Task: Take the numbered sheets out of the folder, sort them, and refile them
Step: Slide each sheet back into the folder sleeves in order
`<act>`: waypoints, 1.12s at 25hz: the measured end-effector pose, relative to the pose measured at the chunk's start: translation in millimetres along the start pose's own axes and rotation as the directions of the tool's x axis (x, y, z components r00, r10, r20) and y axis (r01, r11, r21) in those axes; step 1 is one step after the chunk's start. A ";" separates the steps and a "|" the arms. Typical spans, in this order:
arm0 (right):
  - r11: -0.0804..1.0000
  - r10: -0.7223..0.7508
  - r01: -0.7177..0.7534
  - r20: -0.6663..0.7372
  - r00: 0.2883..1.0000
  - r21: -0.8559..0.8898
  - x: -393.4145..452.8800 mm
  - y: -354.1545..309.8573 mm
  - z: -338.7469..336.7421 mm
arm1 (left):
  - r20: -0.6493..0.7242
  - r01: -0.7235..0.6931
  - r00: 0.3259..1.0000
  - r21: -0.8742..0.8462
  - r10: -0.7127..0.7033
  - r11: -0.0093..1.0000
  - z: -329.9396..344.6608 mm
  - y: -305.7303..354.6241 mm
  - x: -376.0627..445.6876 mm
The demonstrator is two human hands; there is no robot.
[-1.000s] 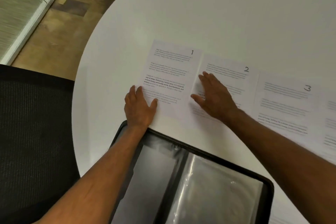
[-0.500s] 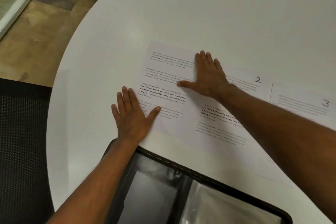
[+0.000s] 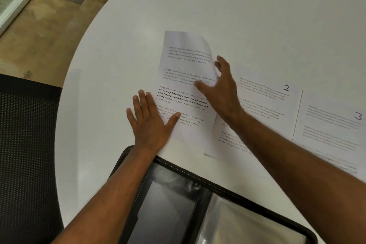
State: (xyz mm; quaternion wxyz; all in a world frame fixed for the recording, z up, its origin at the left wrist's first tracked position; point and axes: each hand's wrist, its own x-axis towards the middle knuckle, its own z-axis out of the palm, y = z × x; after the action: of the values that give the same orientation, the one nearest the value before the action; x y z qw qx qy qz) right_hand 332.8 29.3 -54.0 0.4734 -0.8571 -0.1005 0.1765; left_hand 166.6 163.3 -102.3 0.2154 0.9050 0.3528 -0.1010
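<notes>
On the round white table (image 3: pixel 257 6), the left hand (image 3: pixel 150 119) presses flat on the white printed sheet (image 3: pixel 184 85); the right hand's (image 3: pixel 223 89) grip pinches its curled right edge, overlapping sheet 2 (image 3: pixel 263 103). Bare tabletop lies beyond.

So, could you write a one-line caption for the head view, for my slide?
Left hand presses the leftmost sheet flat while right hand lifts its right edge, beside sheets 2 and 3.

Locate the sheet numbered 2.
In the head view, sheet 2 lies right of centre on the white table, between the lifted sheet and sheet 3.
</notes>
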 end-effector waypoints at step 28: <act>0.576 0.562 -0.508 0.141 0.815 0.641 -336.7 56.7 -211.8 | 0.559 0.397 0.811 -0.742 0.171 0.539 -45.1 68.0 -259.6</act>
State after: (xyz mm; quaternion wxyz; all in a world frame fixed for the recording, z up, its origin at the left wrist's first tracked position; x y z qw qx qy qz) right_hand 108.4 -279.4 71.5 0.6688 -0.6325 0.2492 0.3010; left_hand 24.7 -15.1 46.3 0.7061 0.5896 0.3365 -0.2013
